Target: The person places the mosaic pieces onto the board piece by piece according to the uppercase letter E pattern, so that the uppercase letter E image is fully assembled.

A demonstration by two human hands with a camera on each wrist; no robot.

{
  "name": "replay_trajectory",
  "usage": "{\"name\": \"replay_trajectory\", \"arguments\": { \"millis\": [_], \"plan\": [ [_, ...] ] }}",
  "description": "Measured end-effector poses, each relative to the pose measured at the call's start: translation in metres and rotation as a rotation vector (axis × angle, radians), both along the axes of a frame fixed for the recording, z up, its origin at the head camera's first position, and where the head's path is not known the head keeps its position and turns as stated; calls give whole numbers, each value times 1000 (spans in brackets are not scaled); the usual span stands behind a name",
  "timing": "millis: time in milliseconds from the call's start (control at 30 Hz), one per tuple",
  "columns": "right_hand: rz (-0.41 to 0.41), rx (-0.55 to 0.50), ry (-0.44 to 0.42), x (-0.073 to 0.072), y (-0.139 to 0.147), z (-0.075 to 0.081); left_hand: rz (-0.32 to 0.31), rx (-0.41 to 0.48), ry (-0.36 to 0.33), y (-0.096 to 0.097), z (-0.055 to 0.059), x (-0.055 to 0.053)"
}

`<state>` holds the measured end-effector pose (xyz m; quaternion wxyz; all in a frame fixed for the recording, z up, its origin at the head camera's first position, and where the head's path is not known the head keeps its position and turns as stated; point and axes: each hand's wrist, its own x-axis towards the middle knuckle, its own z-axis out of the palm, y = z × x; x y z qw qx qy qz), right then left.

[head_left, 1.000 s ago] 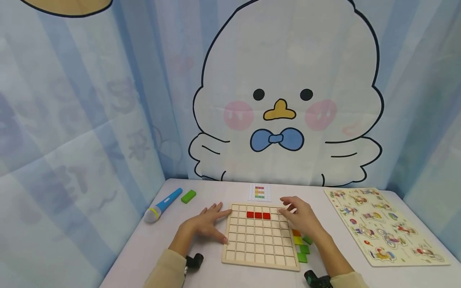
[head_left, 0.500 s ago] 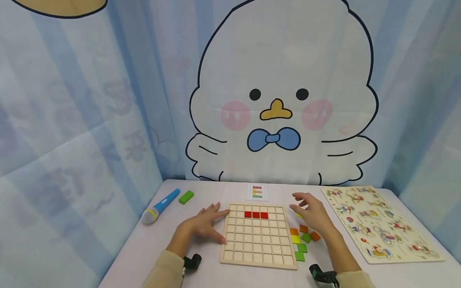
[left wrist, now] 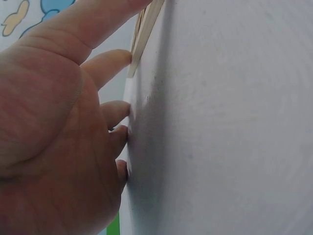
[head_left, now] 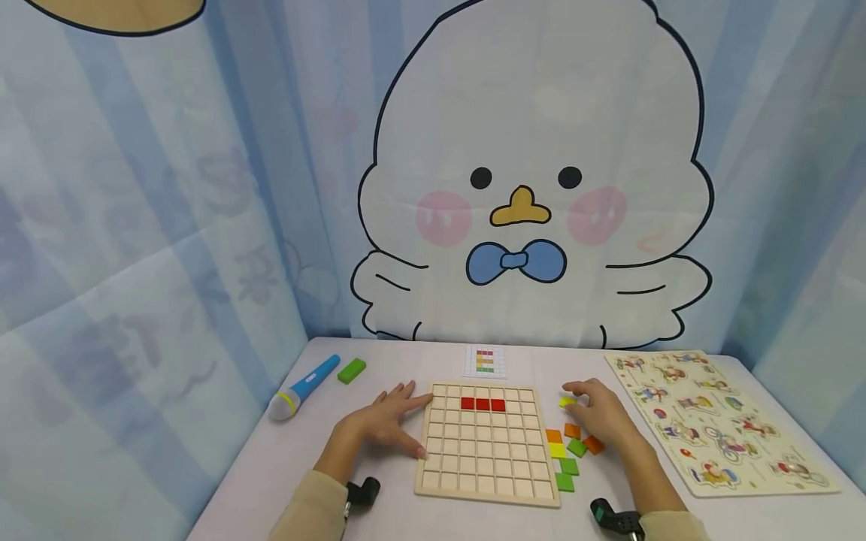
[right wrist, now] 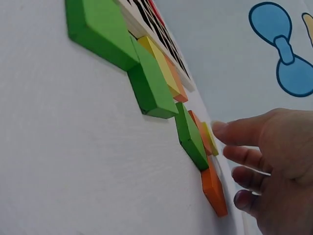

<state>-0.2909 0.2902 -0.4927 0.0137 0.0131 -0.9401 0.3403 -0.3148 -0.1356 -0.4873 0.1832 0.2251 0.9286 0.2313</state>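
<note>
Grid board (head_left: pixel 484 460) lies flat in the lower middle of the frame on the white table (head_left: pixel 406 522), a strip of tabletop showing between its near edge and the bottom of the frame. Its left edge meets the left hand (head_left: pixel 387 422), its right edge borders several loose tiles, and a broad band of tabletop parts those from the picture puzzle (head_left: pixel 758 488) at lower right. Beyond the far edge, just short of the curtain (head_left: pixel 169 188), sits one patterned card (head_left: pixel 485 362). Turned slightly, the board has its near edge dropping toward the right of the frame; the slanted view hides which side is longer. Three red tiles (head_left: pixel 482 404) form one left-to-right row in its second line from the top. To its right lie eight tiles: three green tiles (head_left: pixel 570 466), three orange tiles (head_left: pixel 594 445) and two yellow ones. The left hand's fingers are spread, thumb and index fingertip on the board's edge, gripping nothing. The right hand (head_left: pixel 601 412) has bent fingers, thumb and index finger at the farther yellow tile (head_left: pixel 566 402); whether they pinch it, I cannot tell. One toy microphone (head_left: pixel 307 383) points toward the upper right at the table's left, with one green block (head_left: pixel 352 370) beside it.
</note>
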Motion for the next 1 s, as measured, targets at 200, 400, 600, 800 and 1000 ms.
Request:
{"name": "replay_trajectory", "arguments": {
  "millis": [200,400,600,800,1000],
  "plan": [
    [15,14,-9,0,0,-3,-12,0,12,0,0,-2],
    [23,37,-11,-2,-2,-4,-8,6,5,-1,1,1],
    [-11,-34,3,-4,-3,-1,-3,4,2,-1,0,0],
    [-38,-122,41,-5,-6,0,-2,11,-3,0,1,1],
    [8,-370,43,-6,-13,6,-5,10,4,0,0,1]
  ]
}}
